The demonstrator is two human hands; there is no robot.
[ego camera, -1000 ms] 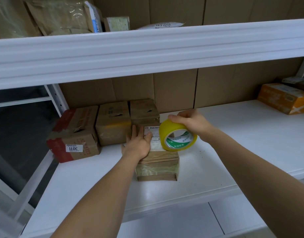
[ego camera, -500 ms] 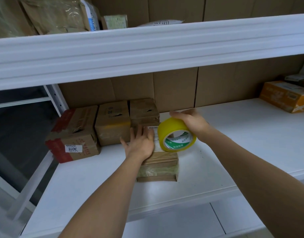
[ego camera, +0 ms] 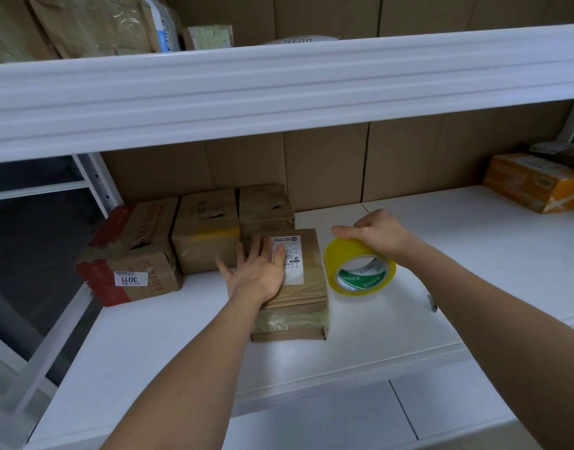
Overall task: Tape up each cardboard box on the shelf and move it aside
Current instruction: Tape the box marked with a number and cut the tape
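Head camera looks down onto a white shelf point(ego camera: 409, 319) where a small cardboard box point(ego camera: 298, 287) sits near the front edge, a little forward of three other boxes. The left hand point(ego camera: 258, 274) lies flat on the left part of its top with straight, spread fingers, pressing down beside the white label point(ego camera: 287, 259). The right hand point(ego camera: 376, 233) grips a roll of yellow tape point(ego camera: 358, 271) from above, fingers curled over its rim, holding it just beside the box's right edge and apart from it; whether a strip links roll and box is too fine to tell. Yellowish tape already bands the front face of this box, so its sealing looks largely done, and the remaining step for it is probably the shift aside. At the back left stand a red-marked box point(ego camera: 130, 254) numbered 3011, a middle box point(ego camera: 206, 232) and a third box point(ego camera: 266, 206), touching in a row against the cardboard backing; they show tape and look like ones already handled, though that is a guess. An orange box point(ego camera: 535, 181) sits well apart at the far right and may still be waiting. All boxes are closed, so nothing inside any of them can be seen. On the upper shelf point(ego camera: 279, 92) lie padded envelopes and parcels, only partly visible.
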